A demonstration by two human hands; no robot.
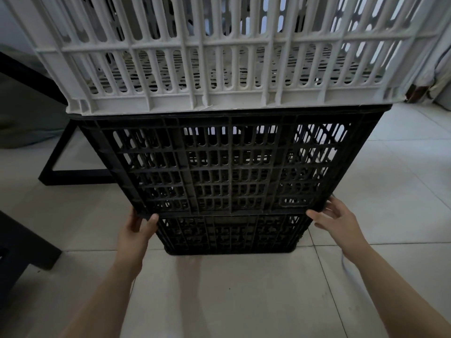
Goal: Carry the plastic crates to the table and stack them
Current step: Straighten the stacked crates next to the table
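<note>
Stack of 3 crates. Landmark: middle black crate [231, 167].

- White crate [219, 69] sits directly on top of the middle black crate, its base resting on that crate's rim. It is slatted, and its upper part runs out of view.
- Bottom black crate [229, 235] is directly under the middle black crate, touching it, and stands on the tiled floor [231, 301].
- Left hand [139, 230] is at the lower left corner of the middle black crate. The thumb is curled over the front edge and the fingers are wrapped behind the corner, so it is clamped on the crate.
- Right hand [336, 223] is at the lower right corner of the middle black crate. The fingers are spread and nearly straight, and the thumb tip touches the front edge. No closed grasp is visible.
- Cannot tell whether the middle black crate is lifted off the one below.
- Black frame [73, 173] stands on the floor to the left of the middle black crate, partly behind it.
- Dark furniture block [22, 242] is further left and lower.
- White cable [345, 263] lies on the floor below and to the right of the middle black crate, beside the right wrist.
</note>
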